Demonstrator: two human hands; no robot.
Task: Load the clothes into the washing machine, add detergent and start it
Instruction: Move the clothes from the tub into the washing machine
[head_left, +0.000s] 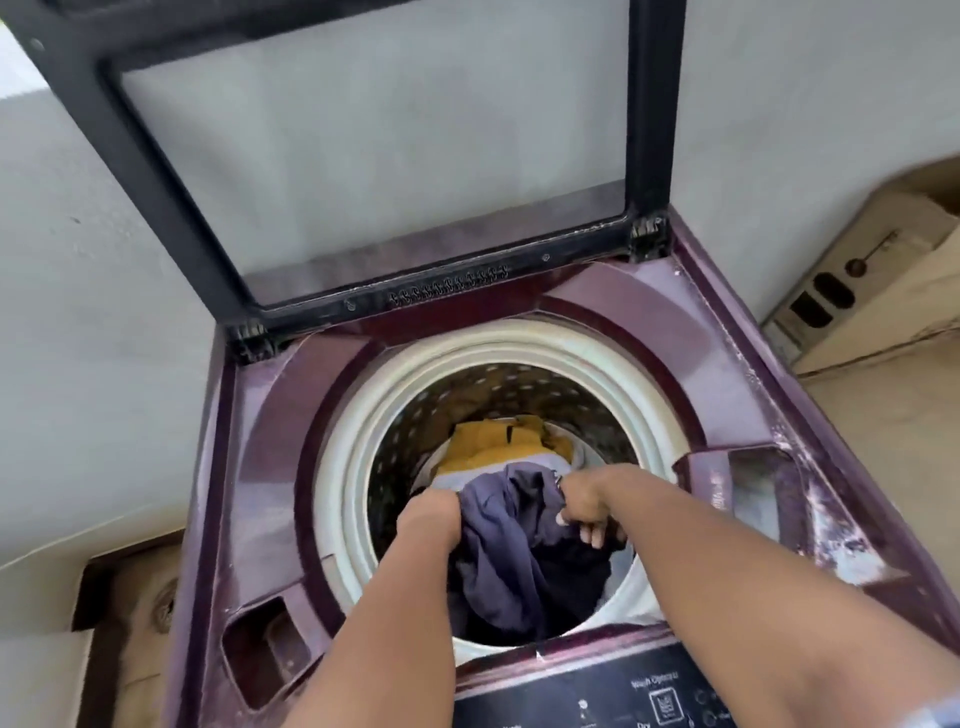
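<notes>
Both hands, left (428, 514) & right (584, 512), bunch a navy garment (506, 551) over the drum (415, 415) mouth. Likely soft, light, floppy; best gripped by gathered folds.

Domestic laundry corner. Evidence: worn maroon top-load washer (270, 441), lid (171, 171) raised against plain grey wall (78, 312); clothes (511, 525) in drum. Tan floor (893, 431) right; cardboard box (872, 291) at far right.
</notes>
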